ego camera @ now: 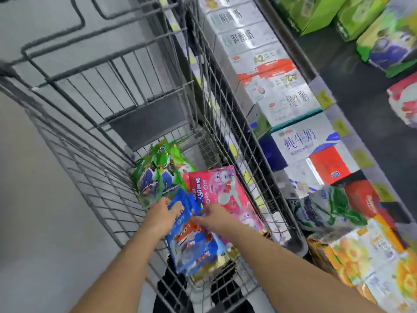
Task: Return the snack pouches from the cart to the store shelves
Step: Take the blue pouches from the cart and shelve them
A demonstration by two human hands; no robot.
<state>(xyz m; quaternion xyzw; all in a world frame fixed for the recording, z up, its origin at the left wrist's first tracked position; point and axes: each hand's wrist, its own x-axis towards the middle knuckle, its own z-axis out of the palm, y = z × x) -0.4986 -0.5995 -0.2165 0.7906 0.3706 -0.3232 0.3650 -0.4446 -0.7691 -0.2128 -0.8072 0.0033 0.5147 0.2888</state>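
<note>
Barely getting started here: both hands are reaching into the cart (94, 177), left hand (163, 213) and right hand (216, 216) pinching the blue pouch (194, 247), with green pouches (158, 175) and pink pouches (223, 190) lying behind it, none heading to the shelves (352, 71) on the right yet.

**One head camera, looking down into the cart**

There is only one view. The camera sits on the person's head and looks forward and steeply down into the wire cart (126, 136), with a strong tilt, so the cart's walls run diagonally. It is close: both forearms enter from the bottom edge. The store shelves (352, 123) fill the right side, the grey floor (45, 222) the left. The wide lens seems to bend the edges, and the picture is blurred.
</note>
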